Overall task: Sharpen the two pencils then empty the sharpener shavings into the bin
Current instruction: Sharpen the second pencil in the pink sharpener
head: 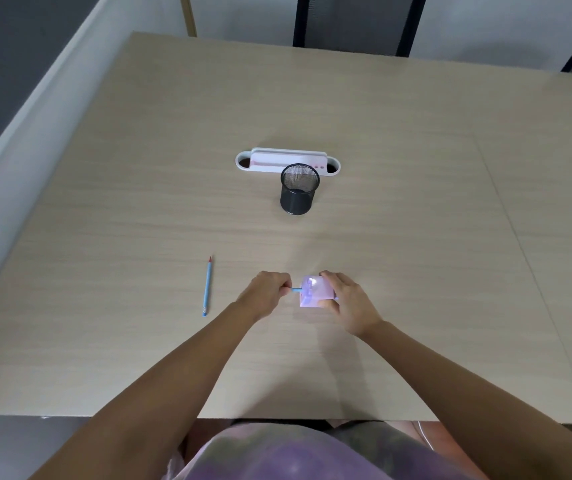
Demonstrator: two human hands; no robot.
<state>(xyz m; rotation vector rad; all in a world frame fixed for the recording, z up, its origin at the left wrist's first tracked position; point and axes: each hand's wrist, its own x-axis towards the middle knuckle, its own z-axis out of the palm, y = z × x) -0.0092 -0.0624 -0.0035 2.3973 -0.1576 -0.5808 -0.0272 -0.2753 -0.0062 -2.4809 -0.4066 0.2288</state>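
Pencil in sharpener, mesh bin looks empty.
Left hand pinching blue pencil into purple sharpener, gripped by right hand; second pencil lying left; mesh bin upright beyond.

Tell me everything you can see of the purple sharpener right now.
The sharpener is a small boxy case of translucent lilac plastic, glare on top. It sits on the table, gripped from the right by the right hand. The left hand feeds a blue pencil into its left face. Shavings cannot be made out.
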